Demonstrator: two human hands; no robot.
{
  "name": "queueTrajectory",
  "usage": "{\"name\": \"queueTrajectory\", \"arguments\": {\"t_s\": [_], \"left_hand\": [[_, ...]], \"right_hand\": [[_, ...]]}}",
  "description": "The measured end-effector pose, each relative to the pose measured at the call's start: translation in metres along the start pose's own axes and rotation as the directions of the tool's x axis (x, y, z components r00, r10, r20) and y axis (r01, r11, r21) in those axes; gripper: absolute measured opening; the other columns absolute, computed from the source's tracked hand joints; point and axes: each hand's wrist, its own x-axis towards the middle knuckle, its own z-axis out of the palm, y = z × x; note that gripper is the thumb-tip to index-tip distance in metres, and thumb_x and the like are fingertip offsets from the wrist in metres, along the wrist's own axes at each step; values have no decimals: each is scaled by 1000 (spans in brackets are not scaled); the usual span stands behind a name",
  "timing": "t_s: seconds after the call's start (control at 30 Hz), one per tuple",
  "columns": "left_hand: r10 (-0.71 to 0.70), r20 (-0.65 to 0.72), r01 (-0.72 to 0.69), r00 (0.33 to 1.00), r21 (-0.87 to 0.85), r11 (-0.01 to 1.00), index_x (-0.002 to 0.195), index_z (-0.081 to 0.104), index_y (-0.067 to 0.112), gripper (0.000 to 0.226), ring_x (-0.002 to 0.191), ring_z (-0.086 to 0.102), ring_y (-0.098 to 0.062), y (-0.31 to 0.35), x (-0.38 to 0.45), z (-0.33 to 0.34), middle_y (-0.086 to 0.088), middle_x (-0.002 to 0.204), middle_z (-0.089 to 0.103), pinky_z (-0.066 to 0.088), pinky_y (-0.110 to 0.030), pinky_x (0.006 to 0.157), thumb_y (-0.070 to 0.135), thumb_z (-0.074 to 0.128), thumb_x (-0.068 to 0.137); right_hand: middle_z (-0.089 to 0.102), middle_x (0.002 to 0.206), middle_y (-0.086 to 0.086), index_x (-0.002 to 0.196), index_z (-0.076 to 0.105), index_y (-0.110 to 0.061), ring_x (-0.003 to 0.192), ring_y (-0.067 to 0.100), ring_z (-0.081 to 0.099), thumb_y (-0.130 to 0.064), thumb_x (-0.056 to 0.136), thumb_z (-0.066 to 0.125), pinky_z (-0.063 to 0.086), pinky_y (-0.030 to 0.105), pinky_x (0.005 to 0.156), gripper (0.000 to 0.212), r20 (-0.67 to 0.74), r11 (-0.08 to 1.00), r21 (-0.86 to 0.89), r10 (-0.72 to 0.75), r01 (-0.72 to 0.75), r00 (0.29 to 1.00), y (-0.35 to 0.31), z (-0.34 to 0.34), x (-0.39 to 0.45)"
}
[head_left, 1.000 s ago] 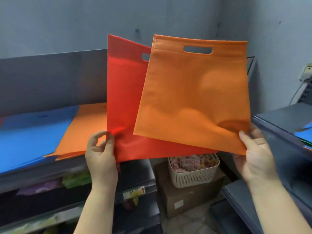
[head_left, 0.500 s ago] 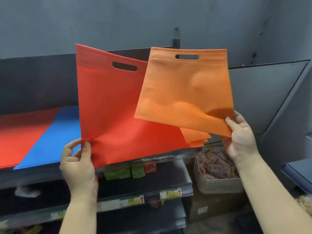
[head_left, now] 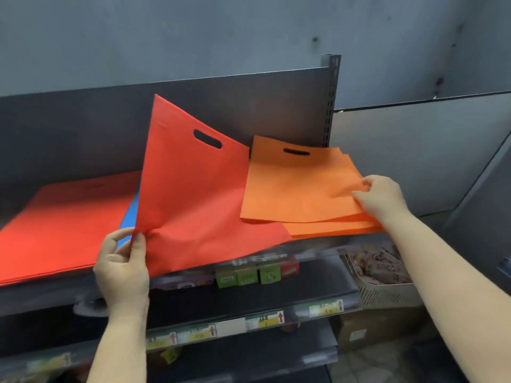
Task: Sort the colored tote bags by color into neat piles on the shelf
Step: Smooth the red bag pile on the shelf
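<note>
Orange non-woven fabric is being laid down at 3 o'clock on the dark metal shelf [head_left: 41, 295]: the flat orange tote bag with a slot handle [head_left: 298, 186] is set on the orange pile [head_left: 331, 226], its right edge pinched between thumb and fingers of the right hand [head_left: 383, 196]. It sits slightly askew, so it is best squared to the pile's edges before it is let go. The large red tote bag with a cut-out handle [head_left: 193, 194] is held tilted at the centre, its lower corner clamped between thumb and fingers of the left hand [head_left: 124, 268]. The red pile [head_left: 63, 217] lies at 9 o'clock, beside a partly hidden blue bag [head_left: 130, 219]; the red bag should be carried there flat and aligned.
</note>
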Motion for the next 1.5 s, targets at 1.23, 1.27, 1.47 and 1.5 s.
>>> {"name": "queueTrajectory", "arguments": {"t_s": [1.23, 1.27, 1.47, 1.5], "left_hand": [[11, -158, 3, 987, 88, 996, 85, 58, 30, 16, 67, 60, 9, 20, 89, -234, 12, 78, 64, 48, -9, 63, 16, 59, 93], [59, -101, -40, 993, 174, 984, 86, 58, 29, 13, 69, 60, 10, 14, 105, -238, 13, 80, 63, 47, -9, 64, 17, 60, 92], [144, 176, -212, 974, 468, 858, 83, 62, 22, 8, 69, 60, -7, -10, 186, -255, 12, 71, 61, 46, -27, 63, 18, 69, 85], [135, 213, -228, 968, 510, 829, 84, 64, 20, 6, 69, 60, -12, -13, 195, -256, 9, 71, 60, 46, -28, 65, 19, 69, 85]], "right_hand": [[55, 67, -10, 75, 60, -18, 71, 13, 53, -20, 86, 66, 35, 23, 61, 12, 77, 851, 332, -454, 407, 887, -272, 144, -237], [56, 69, -7, 77, 61, -16, 73, 15, 53, -20, 86, 64, 35, 26, 63, 11, 51, 866, 284, -443, 412, 895, -279, 151, -237], [63, 81, 4, 85, 60, -13, 77, 27, 54, -22, 89, 57, 34, 30, 61, 10, -50, 928, 54, -367, 369, 929, -316, 193, -235], [63, 82, 4, 87, 60, -13, 76, 27, 52, -23, 89, 56, 34, 30, 61, 11, -65, 935, 14, -354, 356, 933, -320, 198, -234]]}}
